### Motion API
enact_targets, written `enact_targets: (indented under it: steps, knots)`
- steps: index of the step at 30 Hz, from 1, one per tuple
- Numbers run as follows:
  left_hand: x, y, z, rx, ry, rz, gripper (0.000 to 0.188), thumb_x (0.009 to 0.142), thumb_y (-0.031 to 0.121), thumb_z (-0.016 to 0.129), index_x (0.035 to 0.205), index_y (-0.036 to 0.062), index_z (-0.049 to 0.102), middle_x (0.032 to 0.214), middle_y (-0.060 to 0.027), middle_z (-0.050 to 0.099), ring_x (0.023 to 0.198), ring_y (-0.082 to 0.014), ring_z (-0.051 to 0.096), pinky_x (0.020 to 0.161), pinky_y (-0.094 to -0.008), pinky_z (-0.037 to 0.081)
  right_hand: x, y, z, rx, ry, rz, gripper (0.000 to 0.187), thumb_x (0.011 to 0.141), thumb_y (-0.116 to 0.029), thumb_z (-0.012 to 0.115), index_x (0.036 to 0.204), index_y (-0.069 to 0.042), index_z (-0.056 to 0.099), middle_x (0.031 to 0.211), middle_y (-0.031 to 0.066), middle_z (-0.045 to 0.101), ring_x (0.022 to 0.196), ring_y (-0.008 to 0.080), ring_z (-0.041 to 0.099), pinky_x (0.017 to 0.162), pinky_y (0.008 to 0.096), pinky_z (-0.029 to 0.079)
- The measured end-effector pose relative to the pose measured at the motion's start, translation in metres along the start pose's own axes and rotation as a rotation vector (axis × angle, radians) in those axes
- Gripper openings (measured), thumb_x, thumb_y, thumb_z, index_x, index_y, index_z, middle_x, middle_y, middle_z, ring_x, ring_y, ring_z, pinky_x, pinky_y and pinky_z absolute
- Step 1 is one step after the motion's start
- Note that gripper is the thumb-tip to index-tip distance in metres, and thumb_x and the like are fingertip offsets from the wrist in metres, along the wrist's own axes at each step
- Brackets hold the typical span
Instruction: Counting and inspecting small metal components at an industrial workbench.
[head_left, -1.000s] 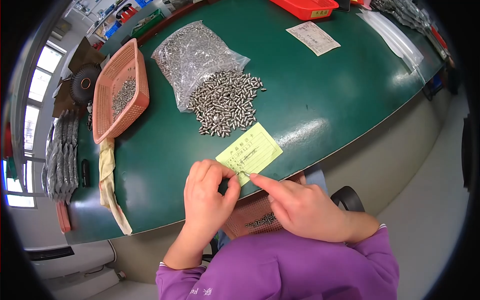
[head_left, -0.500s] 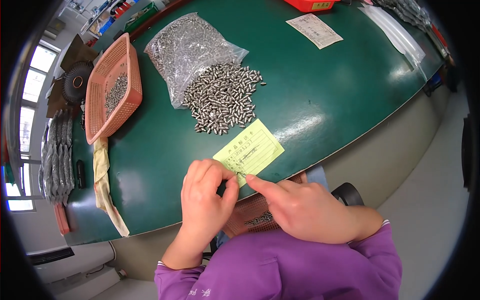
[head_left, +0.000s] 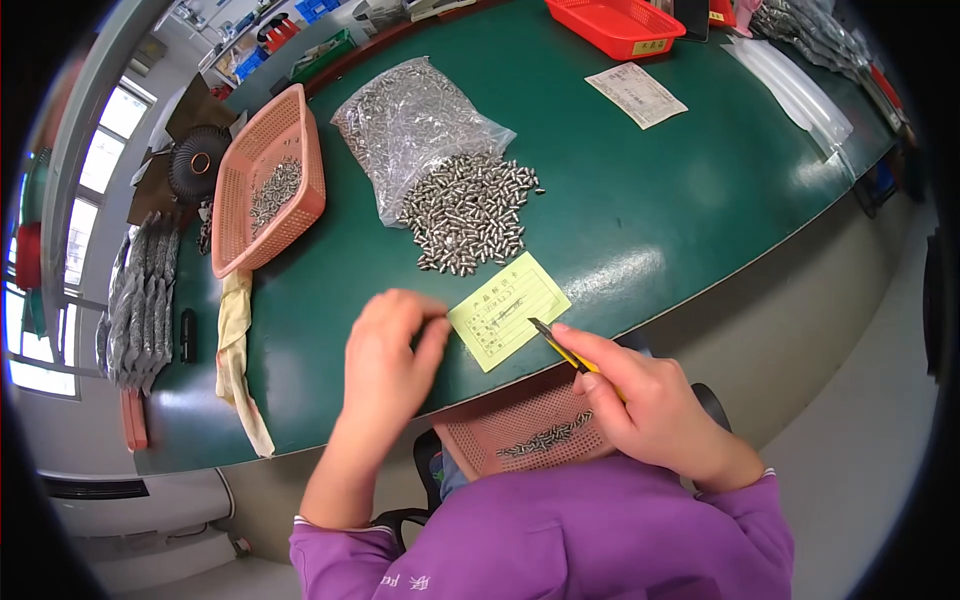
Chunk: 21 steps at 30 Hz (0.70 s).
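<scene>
At the near edge of the green bench point(head_left: 600, 195), the yellow-green card point(head_left: 515, 335) lies flat and at an angle. The right hand point(head_left: 650, 405) is closed around the yellow-and-black utility knife point(head_left: 565, 350); its index finger extends along the body of the tool. The knife tip overlaps the right part of the card in view; contact between the two cannot be determined. The left hand point(head_left: 390, 350) is positioned just beside the left corner of the card, with fingers bent and thumb near the index finger. It is blurred; whether its fingertips meet or retain a part cannot be determined.

Beyond the card, a pile of small metal parts point(head_left: 468, 215) spreads from the mouth of a clear plastic bag point(head_left: 420, 115), itself filled with similar parts. To the left, a pink basket point(head_left: 312, 195) contains further parts. A cloth strip point(head_left: 235, 340) extends from that basket toward the near edge. Below the bench edge, a second perforated basket point(head_left: 475, 425) contains small dark parts point(head_left: 550, 440).
</scene>
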<state>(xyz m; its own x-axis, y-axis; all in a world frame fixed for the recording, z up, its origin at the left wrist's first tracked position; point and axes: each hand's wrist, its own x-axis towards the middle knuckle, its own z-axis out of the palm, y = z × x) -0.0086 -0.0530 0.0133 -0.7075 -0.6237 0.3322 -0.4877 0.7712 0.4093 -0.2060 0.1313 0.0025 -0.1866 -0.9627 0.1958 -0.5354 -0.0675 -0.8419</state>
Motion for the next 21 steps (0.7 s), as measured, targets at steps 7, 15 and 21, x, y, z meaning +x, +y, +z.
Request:
enact_targets:
  steps: [7,15,21]
  knots:
    - [0.031,-0.036,0.011,0.164,0.049,-0.007,0.011,0.082,0.006,0.073,0.091,0.0061,0.068,0.091,-0.0083,0.065,0.088,-0.0307,0.064,0.078,-0.0424,0.051,-0.003,0.003,0.005,0.013,0.000,-0.042,0.050,0.092,-0.002,0.060,0.141,-0.009,0.055,0.095,0.0161,0.070,0.075,0.0343,0.069,0.064,0.0423,0.056]
    - [0.025,-0.028,0.008,0.121,0.014,-0.027,0.011,0.079,0.007,0.073,0.084,0.0040,0.063,0.084,-0.0097,0.063,0.084,-0.0315,0.063,0.074,-0.0433,0.051,-0.004,0.006,0.007,0.010,0.019,-0.062,0.050,0.092,-0.001,0.060,0.140,-0.008,0.055,0.100,0.0175,0.071,0.076,0.0350,0.069,0.064,0.0423,0.057]
    - [-0.007,0.004,0.000,-0.312,0.036,-0.215,0.011,0.086,0.001,0.067,0.096,0.0023,0.062,0.089,-0.0092,0.066,0.078,-0.0219,0.063,0.071,-0.0322,0.052,-0.001,0.006,0.008,0.010,-0.008,-0.045,0.050,0.092,-0.002,0.060,0.141,-0.009,0.055,0.098,0.0173,0.071,0.076,0.0354,0.069,0.063,0.0435,0.057]
